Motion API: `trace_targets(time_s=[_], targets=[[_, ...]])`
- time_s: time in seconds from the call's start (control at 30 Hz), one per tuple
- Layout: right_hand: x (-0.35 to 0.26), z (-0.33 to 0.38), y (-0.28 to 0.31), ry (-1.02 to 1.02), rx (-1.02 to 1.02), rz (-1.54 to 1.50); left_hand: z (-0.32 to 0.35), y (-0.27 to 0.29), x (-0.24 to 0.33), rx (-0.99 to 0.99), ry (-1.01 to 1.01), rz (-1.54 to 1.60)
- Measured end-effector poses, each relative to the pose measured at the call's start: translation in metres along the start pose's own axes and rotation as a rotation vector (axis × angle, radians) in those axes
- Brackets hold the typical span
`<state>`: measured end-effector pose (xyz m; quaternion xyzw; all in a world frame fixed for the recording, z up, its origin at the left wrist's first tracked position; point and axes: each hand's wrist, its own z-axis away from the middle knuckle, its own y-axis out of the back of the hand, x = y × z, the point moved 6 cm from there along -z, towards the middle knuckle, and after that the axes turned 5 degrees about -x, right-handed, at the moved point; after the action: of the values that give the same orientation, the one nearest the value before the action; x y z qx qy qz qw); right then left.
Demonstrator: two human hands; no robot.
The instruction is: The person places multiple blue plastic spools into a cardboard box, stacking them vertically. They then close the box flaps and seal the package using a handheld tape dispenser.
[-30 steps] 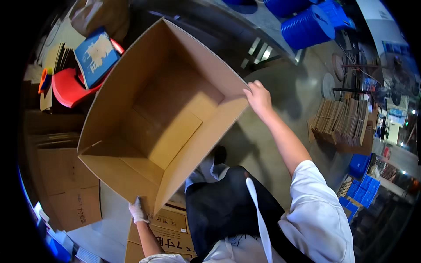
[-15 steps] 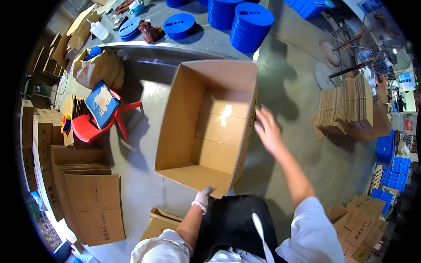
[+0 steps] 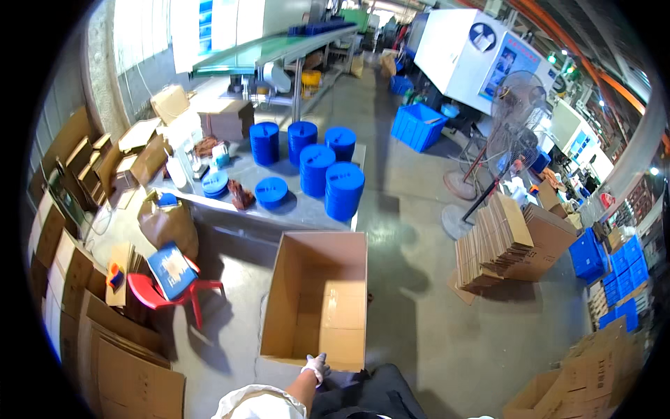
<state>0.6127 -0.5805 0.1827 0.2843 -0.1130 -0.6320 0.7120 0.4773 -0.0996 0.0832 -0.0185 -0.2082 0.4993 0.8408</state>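
An open cardboard box, empty inside, stands in front of me with its opening facing up toward me. My left hand, in a pale glove, is closed over the box's near edge, with the thumb side showing at the rim. My right hand does not show. Just beyond the box is a grey table carrying several stacks of round blue discs. A low blue disc pile lies near the table's front edge, beside a crumpled brown cloth.
Left of the box stands a red stool with a blue board on it. A large paper sack is behind it. Flattened cartons are stacked at right, near a standing fan. More cardboard leans at lower left.
The view has tilted up, bringing more of the workshop into sight. My right hand, earlier open beside the box's right side, has left the picture. My left hand still grips the near edge.
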Motion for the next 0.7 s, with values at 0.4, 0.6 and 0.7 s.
trace_targets(time_s=[0.4, 0.6, 0.7], targets=[[0.050, 0.003, 0.035, 0.221, 0.136, -0.350, 0.094, 0.169, 0.086, 0.344, -0.219, -0.141], [0.207, 0.012, -0.050, -0.062, 0.043, -0.618, 0.085, -0.028, 0.038, 0.085, -0.158, -0.624], [0.305, 0.008, -0.085, -0.029, 0.143, -0.783, 0.067, -0.171, -0.027, -0.164, -0.157, -0.945]])
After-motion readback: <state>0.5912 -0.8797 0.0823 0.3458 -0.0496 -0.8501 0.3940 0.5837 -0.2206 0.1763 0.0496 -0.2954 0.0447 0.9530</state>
